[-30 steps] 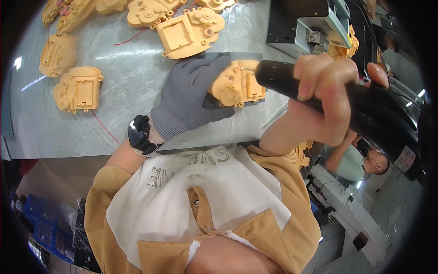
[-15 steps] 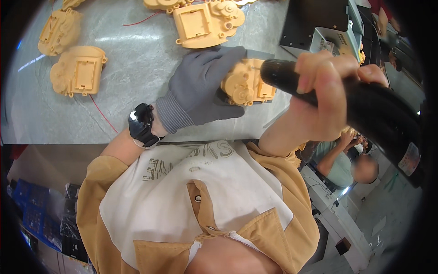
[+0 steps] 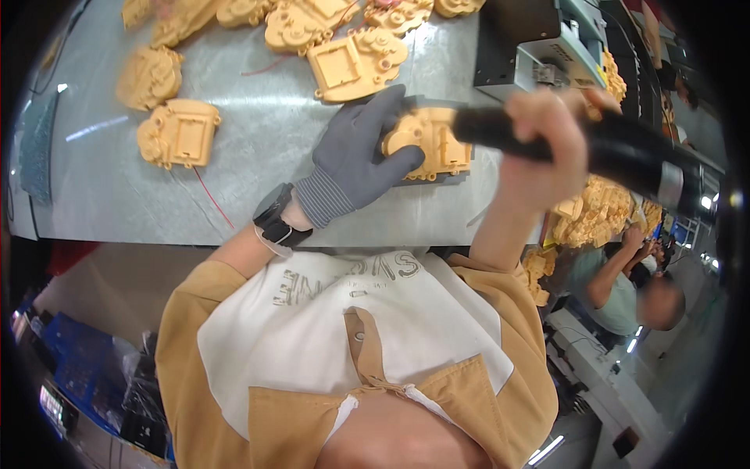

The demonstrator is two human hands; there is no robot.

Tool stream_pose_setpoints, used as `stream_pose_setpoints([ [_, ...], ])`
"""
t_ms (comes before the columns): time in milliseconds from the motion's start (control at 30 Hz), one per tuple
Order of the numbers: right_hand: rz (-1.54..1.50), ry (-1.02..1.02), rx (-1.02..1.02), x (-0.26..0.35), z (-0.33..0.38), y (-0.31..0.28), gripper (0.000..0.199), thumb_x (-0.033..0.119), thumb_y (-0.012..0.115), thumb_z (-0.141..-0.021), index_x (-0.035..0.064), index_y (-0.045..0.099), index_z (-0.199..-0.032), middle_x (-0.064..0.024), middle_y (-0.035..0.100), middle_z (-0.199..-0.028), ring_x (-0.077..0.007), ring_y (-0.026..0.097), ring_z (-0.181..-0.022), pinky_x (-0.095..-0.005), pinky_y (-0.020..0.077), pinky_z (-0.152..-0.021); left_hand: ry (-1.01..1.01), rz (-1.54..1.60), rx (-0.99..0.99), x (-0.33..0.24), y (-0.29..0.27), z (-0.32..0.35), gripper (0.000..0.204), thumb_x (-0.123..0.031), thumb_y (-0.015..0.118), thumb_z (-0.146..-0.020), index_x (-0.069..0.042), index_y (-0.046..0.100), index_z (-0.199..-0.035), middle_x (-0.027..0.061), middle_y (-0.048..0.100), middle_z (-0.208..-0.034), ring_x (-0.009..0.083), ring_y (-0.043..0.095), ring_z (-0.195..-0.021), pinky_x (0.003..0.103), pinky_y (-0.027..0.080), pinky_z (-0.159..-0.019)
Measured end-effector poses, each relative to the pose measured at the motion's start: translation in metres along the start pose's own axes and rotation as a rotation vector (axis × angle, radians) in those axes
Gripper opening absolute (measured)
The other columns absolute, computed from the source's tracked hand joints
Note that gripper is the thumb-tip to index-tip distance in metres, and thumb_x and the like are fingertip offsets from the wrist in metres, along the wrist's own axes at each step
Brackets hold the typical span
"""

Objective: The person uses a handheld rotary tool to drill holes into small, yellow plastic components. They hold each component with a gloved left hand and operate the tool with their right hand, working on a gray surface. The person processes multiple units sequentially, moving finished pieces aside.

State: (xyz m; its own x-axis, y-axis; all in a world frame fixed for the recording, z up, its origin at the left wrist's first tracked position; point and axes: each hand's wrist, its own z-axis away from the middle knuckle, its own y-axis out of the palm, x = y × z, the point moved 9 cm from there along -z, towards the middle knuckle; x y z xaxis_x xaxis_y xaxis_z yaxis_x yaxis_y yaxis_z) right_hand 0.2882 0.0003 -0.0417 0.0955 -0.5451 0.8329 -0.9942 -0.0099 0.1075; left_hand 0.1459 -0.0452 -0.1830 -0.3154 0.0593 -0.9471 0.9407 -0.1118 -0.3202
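Thumb (image 3: 402, 162) shifted to eight o'clock on the yellow housing (image 3: 445, 147), the half-spread left hand (image 3: 353, 150) likely steadies it ahead near twelve, pinch unclear; right hand (image 3: 548, 141) wraps a black tool (image 3: 625, 150), nose at housing's two o'clock.

- Worktable (image 3: 117, 211): grey, glossy, upper left to centre; light streaks reflected.
- Bench (image 3: 603, 383): pale, lower right.
- Floor (image 3: 678, 375): grey, far lower right.
- Light strip (image 3: 546, 451): white, lit, bottom edge, right of centre.
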Motion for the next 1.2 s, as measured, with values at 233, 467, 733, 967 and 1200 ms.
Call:
stream_pose_setpoints([
  [233, -0.294, -0.154, -0.207, 0.093, 0.035, -0.102, 0.030, 0.006, 0.049, -0.079, 0.0094, 0.045, -0.109, 0.0006, 0.040, -0.067, -0.0114, 0.041, -0.056, -0.0319, 0.0336, -0.065, -0.167, -0.196, 0.207, -0.010, 0.018, -0.030, 0.071, -0.041, 0.070, -0.068, -0.007, 0.047, -0.126, 0.0115, 0.061, -0.104, 0.0233, 0.060, -0.095, 0.033, 0.047, -0.082],
  [467, -0.296, -0.067, -0.360, 0.083, 0.070, -0.144, 0.027, 0.005, 0.050, -0.080, 0.0040, 0.049, -0.107, 0.0004, 0.038, -0.065, -0.0107, 0.039, -0.056, -0.0288, 0.0333, -0.063, 0.149, 0.376, -0.437, -0.070, -0.111, 0.115, 0.053, -0.013, 0.064, -0.078, 0.003, 0.043, -0.124, 0.0170, 0.054, -0.110, 0.0241, 0.059, -0.097, 0.035, 0.049, -0.082],
  [733, -0.385, 0.116, -0.387, 0.040, 0.071, -0.127, 0.028, 0.004, 0.051, -0.079, 0.0051, 0.050, -0.107, 0.0012, 0.036, -0.065, -0.0110, 0.038, -0.058, -0.0284, 0.0323, -0.065, -0.636, 0.488, -1.122, 0.266, -0.205, 0.386, 0.037, -0.020, 0.045, -0.091, 0.001, 0.045, -0.122, 0.0141, 0.057, -0.114, 0.0199, 0.057, -0.096, 0.031, 0.046, -0.084],
  [967, -0.499, 0.088, -0.263, 0.072, 0.066, -0.123, 0.027, 0.005, 0.052, -0.078, 0.0025, 0.048, -0.105, 0.0015, 0.038, -0.066, -0.0093, 0.039, -0.058, -0.0285, 0.0326, -0.066, -0.709, -1.112, -1.103, 0.301, -0.272, 0.365, 0.055, -0.025, 0.059, -0.083, 0.002, 0.039, -0.128, 0.0216, 0.041, -0.131, 0.0284, 0.040, -0.123, 0.036, 0.029, -0.103],
  [1200, -0.594, 0.049, -0.277, 0.077, 0.066, -0.118, 0.028, 0.003, 0.052, -0.078, 0.0024, 0.046, -0.106, 0.0016, 0.039, -0.064, -0.0080, 0.039, -0.055, -0.0263, 0.0324, -0.063, 0.330, -0.986, -0.525, -0.058, -0.211, 0.103, 0.056, -0.005, 0.062, -0.071, -0.008, 0.046, -0.125, 0.0156, 0.050, -0.114, 0.0325, 0.049, -0.105, 0.037, 0.043, -0.088],
])
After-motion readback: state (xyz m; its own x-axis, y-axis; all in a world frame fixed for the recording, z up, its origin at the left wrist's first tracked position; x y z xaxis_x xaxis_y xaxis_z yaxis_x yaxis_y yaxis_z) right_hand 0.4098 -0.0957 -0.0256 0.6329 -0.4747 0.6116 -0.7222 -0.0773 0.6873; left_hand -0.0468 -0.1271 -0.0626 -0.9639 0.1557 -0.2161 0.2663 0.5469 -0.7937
